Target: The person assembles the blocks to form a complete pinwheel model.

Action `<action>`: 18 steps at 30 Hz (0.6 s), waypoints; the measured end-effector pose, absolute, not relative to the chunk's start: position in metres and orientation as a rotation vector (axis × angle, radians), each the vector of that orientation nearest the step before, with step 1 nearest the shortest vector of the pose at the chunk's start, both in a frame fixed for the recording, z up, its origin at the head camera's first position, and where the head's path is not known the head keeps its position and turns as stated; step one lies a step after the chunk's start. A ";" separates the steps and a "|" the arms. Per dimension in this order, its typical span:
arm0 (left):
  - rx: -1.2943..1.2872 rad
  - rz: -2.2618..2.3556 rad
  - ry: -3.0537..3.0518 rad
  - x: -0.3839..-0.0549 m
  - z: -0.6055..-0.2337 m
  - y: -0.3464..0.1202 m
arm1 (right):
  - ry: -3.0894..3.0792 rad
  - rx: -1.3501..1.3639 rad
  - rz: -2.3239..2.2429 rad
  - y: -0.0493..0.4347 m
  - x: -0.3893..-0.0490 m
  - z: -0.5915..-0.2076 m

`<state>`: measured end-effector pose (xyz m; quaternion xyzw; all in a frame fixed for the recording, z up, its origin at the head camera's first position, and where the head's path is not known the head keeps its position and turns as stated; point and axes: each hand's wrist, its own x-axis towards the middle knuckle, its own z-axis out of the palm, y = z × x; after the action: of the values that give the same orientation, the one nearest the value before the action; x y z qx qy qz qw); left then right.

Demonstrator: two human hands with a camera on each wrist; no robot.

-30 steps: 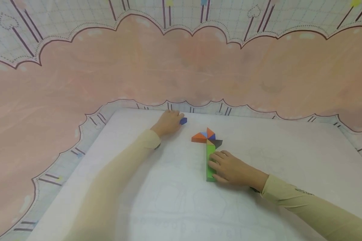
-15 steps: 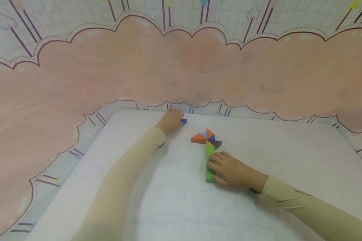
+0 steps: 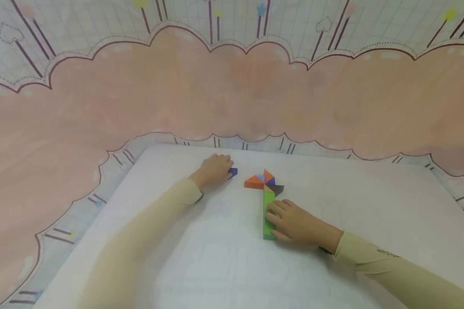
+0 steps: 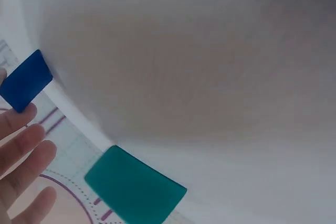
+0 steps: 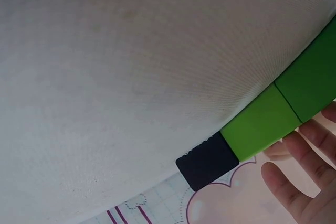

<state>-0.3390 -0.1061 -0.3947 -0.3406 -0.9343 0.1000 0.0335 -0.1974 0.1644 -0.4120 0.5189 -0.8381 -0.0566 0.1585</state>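
In the head view, my left hand (image 3: 212,170) is at the far left-middle of the white table, pinching a small blue block (image 3: 233,172). The left wrist view shows this blue block (image 4: 27,81) between thumb and finger, the other fingers spread. A teal block (image 4: 136,187) stands nearby, hidden from the head view. My right hand (image 3: 295,222) rests on a long green piece (image 3: 268,210), fingers lying over its top. From the right wrist, it shows as a light green block (image 5: 261,121) against a darker green block (image 5: 315,77), with fingertips right at their edge.
A pinwheel of orange (image 3: 254,183), light blue, dark blue and black (image 3: 278,189) wedge blocks meets the far end of the green piece. A patterned cloth or wall (image 3: 232,94) rises behind the white table (image 3: 216,266).
My left hand moved slightly back toward me with the blue block, after its fingers shifted around it. The right hand has stayed on the green piece. The head view tilted up a little.
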 end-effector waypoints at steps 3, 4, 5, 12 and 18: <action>-1.081 0.324 -2.850 -0.328 -0.395 -0.107 | -2.430 1.474 -0.174 0.164 -0.196 -0.412; -1.090 0.329 -2.850 -0.325 -0.395 -0.107 | -2.439 1.472 -0.176 0.164 -0.196 -0.412; -1.097 0.342 -2.856 -0.322 -0.394 -0.107 | -2.445 1.471 -0.176 0.163 -0.196 -0.412; -1.211 0.429 -2.842 -0.304 -0.388 -0.105 | -2.457 1.470 -0.194 0.164 -0.195 -0.412; -1.334 0.475 -2.749 -0.294 -0.390 -0.101 | -2.473 1.464 -0.194 0.164 -0.194 -0.410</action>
<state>-0.2942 -0.1008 -0.3899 -0.4313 -0.8887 0.1536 0.0245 -0.1943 0.1642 -0.4100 0.5041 -0.8511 -0.0667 0.1303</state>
